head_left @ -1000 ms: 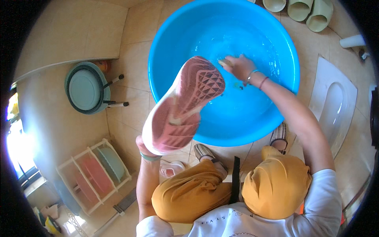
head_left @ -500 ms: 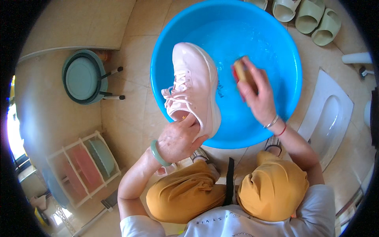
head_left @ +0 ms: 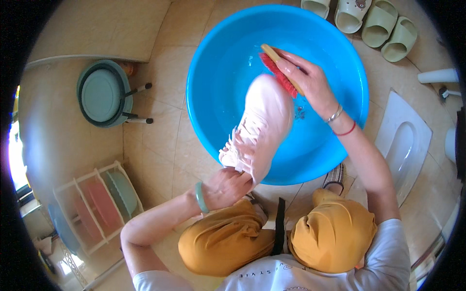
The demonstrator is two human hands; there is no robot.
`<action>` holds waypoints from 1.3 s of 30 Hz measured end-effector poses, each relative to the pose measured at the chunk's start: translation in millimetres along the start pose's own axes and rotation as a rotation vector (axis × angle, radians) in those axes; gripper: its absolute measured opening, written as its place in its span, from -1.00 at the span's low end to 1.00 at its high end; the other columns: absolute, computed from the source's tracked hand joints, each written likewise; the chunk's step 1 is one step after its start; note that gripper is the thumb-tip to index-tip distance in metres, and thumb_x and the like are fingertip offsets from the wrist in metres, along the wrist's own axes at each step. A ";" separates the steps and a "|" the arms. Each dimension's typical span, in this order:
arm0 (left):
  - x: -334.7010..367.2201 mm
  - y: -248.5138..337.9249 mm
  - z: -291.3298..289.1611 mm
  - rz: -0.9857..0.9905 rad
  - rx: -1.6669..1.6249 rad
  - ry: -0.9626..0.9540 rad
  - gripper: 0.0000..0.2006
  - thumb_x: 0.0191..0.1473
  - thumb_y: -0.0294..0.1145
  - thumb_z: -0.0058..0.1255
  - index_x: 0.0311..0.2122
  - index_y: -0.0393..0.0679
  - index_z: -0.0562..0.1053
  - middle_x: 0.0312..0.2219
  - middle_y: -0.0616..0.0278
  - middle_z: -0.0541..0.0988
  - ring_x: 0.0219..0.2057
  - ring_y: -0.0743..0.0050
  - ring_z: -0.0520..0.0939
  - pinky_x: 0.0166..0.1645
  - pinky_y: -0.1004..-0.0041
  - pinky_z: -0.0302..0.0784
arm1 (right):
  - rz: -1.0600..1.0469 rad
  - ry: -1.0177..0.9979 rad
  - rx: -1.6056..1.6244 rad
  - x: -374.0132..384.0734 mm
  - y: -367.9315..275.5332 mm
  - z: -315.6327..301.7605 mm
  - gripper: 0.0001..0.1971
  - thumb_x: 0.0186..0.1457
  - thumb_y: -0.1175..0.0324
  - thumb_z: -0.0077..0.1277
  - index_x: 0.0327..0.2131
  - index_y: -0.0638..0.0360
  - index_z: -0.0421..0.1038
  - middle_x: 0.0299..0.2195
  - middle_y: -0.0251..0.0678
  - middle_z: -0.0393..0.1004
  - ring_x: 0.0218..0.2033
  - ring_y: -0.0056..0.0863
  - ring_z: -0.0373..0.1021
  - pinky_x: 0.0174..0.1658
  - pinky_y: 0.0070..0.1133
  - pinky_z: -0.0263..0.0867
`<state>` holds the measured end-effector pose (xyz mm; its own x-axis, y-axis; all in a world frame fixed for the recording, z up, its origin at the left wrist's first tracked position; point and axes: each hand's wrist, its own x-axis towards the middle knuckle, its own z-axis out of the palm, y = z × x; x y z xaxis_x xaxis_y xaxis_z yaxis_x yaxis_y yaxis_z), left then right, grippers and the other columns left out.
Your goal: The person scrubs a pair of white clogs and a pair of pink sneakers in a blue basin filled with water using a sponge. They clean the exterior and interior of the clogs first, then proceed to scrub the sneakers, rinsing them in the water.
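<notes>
A pale pink lace-up sneaker (head_left: pixel 266 123) is tilted over the large blue basin (head_left: pixel 196 116), its toe pointing away from me. My left hand (head_left: pixel 228 186), with a green bangle at the wrist, grips the shoe at its heel opening; some fingers are hidden inside. My right hand (head_left: pixel 310 82) is closed around a wooden brush (head_left: pixel 279 70) with red bristles. Those bristles lie against or right beside the toe's right edge; I cannot tell whether they press on it. Shallow water shows in the basin, with small dark specks on its bottom.
Several slippers (head_left: pixel 376 24) line the floor at the far right. A white squat toilet (head_left: pixel 405 145) is set in the floor on the right. At the left lie folded grey-green basins (head_left: pixel 100 95) and a white rack (head_left: pixel 99 208) holding pink and green basins.
The sneaker has swung to the right, and its toe has come nearer to me. My right hand has moved the brush up and left to the toe, bristles now facing the shoe.
</notes>
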<state>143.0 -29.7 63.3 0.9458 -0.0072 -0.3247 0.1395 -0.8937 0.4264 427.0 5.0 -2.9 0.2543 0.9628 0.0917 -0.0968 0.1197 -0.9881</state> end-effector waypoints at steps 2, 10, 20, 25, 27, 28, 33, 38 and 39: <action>-12.8 -2.2 3.9 0.012 0.013 -0.090 -0.75 -0.08 -0.49 -0.06 -0.21 -0.24 0.43 -0.32 0.11 0.42 -0.27 0.17 0.54 -0.14 0.32 0.51 | 0.095 -0.207 -0.003 12.6 -11.4 -6.5 -0.61 0.20 0.15 0.02 0.01 0.16 0.46 -0.08 -0.28 0.51 -0.10 -0.62 0.41 -0.08 -0.70 0.34; -43.5 -9.3 12.5 -0.105 0.133 -0.114 -0.65 -0.03 -0.44 -0.03 -0.07 -0.19 0.44 -0.18 0.20 0.48 -0.08 0.27 0.53 0.08 0.40 0.45 | 0.398 -0.573 -0.113 36.0 41.1 -1.2 -0.54 0.18 0.03 0.01 0.01 0.14 0.46 -0.06 -0.32 0.48 -0.05 -0.57 0.38 0.00 -0.62 0.30; -9.1 -5.3 14.7 -0.198 0.101 0.090 -0.65 0.02 -0.48 -0.01 -0.04 -0.25 0.39 -0.24 0.14 0.38 -0.21 0.24 0.49 -0.03 0.39 0.51 | 0.360 -0.288 -0.717 -19.6 92.4 -14.1 -0.71 0.18 0.33 -0.07 -0.06 0.13 0.48 -0.18 -0.13 0.51 -0.19 -0.31 0.46 -0.19 -0.43 0.35; -5.5 -8.6 24.1 -0.208 0.066 0.078 -0.70 0.14 -0.45 -0.06 0.00 -0.19 0.35 -0.17 0.11 0.45 -0.12 0.18 0.49 0.01 0.35 0.49 | 0.192 -0.052 -0.120 -26.0 73.2 -20.1 -0.61 0.24 0.16 -0.10 -0.03 0.24 0.44 0.03 -0.15 0.43 0.00 -0.32 0.40 0.04 -0.44 0.31; -6.7 -8.3 24.1 -0.230 0.029 0.081 -0.70 0.16 -0.43 -0.07 0.00 -0.18 0.34 -0.13 0.10 0.47 -0.07 0.16 0.47 0.03 0.33 0.48 | 0.436 -0.144 0.516 -22.5 13.9 -4.2 -0.56 0.27 0.12 -0.14 0.03 0.27 0.38 0.01 -0.14 0.43 0.00 -0.36 0.39 0.07 -0.45 0.30; -5.0 -9.0 21.7 -0.233 0.022 0.081 -0.71 0.16 -0.42 -0.07 0.00 -0.18 0.34 -0.12 0.09 0.47 -0.04 0.15 0.46 0.04 0.32 0.47 | 0.547 -0.181 0.832 -20.9 -5.3 -0.5 -0.54 0.28 0.10 -0.16 0.06 0.28 0.35 0.00 -0.14 0.43 0.01 -0.38 0.38 0.09 -0.46 0.29; -1.1 -14.3 26.4 -0.276 -0.054 0.264 -0.62 0.15 -0.36 -0.03 0.07 -0.19 0.30 -0.04 0.05 0.45 0.05 0.08 0.40 0.17 0.27 0.34 | 0.352 -0.216 0.391 -21.7 -14.2 -0.5 -0.50 0.30 0.06 -0.20 0.10 0.30 0.27 0.01 -0.12 0.43 -0.01 -0.43 0.39 0.07 -0.51 0.30; 0.6 13.7 -29.4 -0.389 -0.863 0.608 -0.56 0.17 -0.23 0.01 0.09 -0.22 0.32 0.08 0.06 0.39 0.08 0.18 0.41 0.26 0.29 0.22 | 0.099 -0.078 0.282 -27.6 -64.6 6.1 -0.57 0.32 0.14 -0.21 0.03 0.33 0.32 0.00 -0.12 0.44 -0.04 -0.44 0.41 0.05 -0.53 0.32; 2.1 15.7 -38.0 -0.397 -1.174 0.698 -0.56 0.17 -0.20 0.01 0.08 -0.22 0.33 0.08 0.07 0.39 0.07 0.21 0.42 0.26 0.30 0.22 | 0.092 -0.062 0.269 -27.0 -64.2 4.6 -0.57 0.32 0.14 -0.21 0.03 0.33 0.32 -0.01 -0.12 0.44 -0.03 -0.44 0.40 0.05 -0.53 0.32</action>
<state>158.3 -26.8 101.4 0.6871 0.6795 -0.2571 0.2570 0.1037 0.9608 422.0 -27.6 58.6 0.1741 0.9846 0.0185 -0.3704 0.0829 -0.9252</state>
